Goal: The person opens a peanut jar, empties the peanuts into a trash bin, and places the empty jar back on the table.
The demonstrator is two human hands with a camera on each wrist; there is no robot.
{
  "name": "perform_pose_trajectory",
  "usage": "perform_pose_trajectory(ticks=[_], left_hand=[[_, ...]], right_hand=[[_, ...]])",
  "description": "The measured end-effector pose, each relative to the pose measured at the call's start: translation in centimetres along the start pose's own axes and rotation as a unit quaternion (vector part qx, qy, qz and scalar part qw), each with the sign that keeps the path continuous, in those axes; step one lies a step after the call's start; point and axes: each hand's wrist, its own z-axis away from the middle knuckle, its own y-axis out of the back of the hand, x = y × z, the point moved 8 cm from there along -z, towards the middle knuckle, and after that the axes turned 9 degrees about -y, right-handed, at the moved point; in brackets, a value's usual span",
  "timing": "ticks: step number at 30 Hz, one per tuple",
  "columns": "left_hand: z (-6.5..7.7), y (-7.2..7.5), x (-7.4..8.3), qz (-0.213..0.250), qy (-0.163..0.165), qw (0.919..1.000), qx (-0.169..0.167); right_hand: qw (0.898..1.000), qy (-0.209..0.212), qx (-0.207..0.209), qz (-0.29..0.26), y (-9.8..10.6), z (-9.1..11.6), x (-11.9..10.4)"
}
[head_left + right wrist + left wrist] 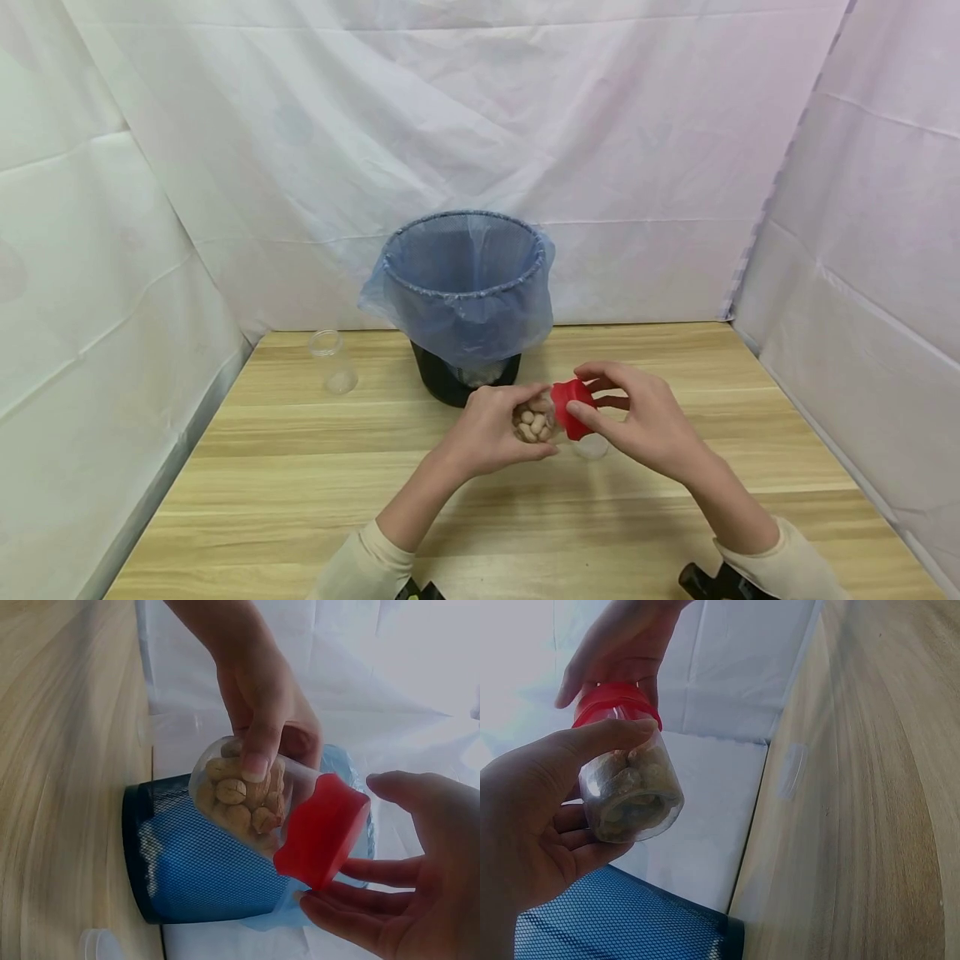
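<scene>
My left hand (498, 429) grips a clear plastic jar (236, 802) of unshelled peanuts (534, 422), thumb on one side and fingers round the other. The jar is tilted, its red lid (573, 408) towards my right hand (645, 421). Around that lid, the right thumb and fingers are spread and loosely curved. In the right wrist view, the thumb stands off the lid, while some fingertips lie close to or against its edge. In the left wrist view, the red lid (615, 705) sits on the jar's mouth, and the right hand is partly hidden behind it.
A black mesh bin (435, 375) lined with a blue bag (480, 321) stands behind the hands. At the table's back left is a clear, lidless container (333, 362). A small clear round piece (592, 447) lies on the wooden table (300, 467) under the right hand. White sheeting surrounds the table.
</scene>
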Motion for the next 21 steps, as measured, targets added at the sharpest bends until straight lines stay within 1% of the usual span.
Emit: perform_pose_trajectory(ticks=[4,8,11,17,21], left_hand=[[0.0,0.0,0.1,-0.006,-0.003,1.0000,0.000],[0.0,0.0,0.1,-0.007,-0.003,1.0000,-0.002],[0.0,0.0,0.0,-0.009,-0.002,1.0000,0.000],[0.0,0.1,-0.1,-0.008,-0.001,1.0000,0.000],[0.0,0.0,-0.2,-0.002,0.000,1.0000,-0.002]], right_hand=[[1.000,-0.021,0.000,0.003,-0.2,0.0,0.2],[1.000,-0.016,-0.006,0.005,-0.2,0.0,0.1],[1.000,0.007,-0.015,0.001,-0.2,0.0,-0.1],[0.997,0.072,-0.038,0.004,-0.4,0.0,-0.8],[0.995,0.093,-0.040,0.011,-0.5,0.0,-1.1]])
